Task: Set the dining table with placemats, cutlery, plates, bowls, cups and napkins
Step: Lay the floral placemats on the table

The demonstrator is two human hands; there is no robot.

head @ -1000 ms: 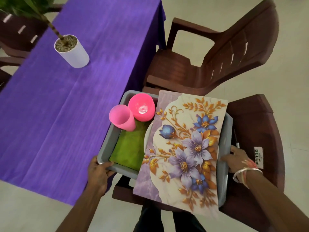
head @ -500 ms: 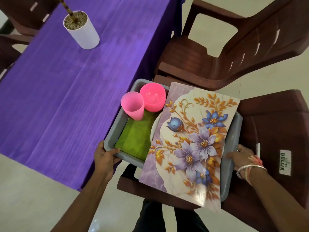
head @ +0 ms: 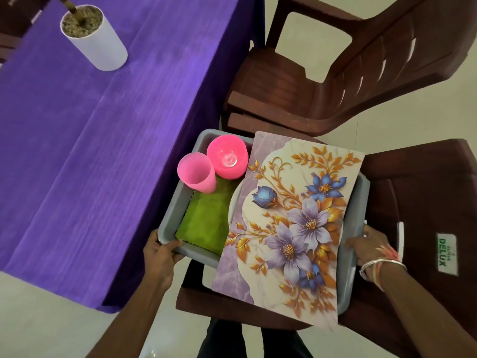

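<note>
Though loaded in the tray (head: 201, 257), not yet laid on the table (head: 103, 151): placemat (head: 296, 223), across the tray's right half, long axis running near to far, near end overhanging the rim. Between the hands, closer to the right hand (head: 369, 246). Stiff-looking, glossy, printed with purple and blue flowers, gold leaves. Under its left edge, a sliver of plate (head: 231, 205). Left of that, green napkin (head: 206, 223) flat, pink cup (head: 197, 175) and bowl (head: 227, 157) upright side by side at the far-left corner. Left hand (head: 160, 257) curled over the near-left corner, right hand grasping the right rim. Tray over a chair (head: 426, 202), just right of the table edge; likely a leftward carry next.
</note>
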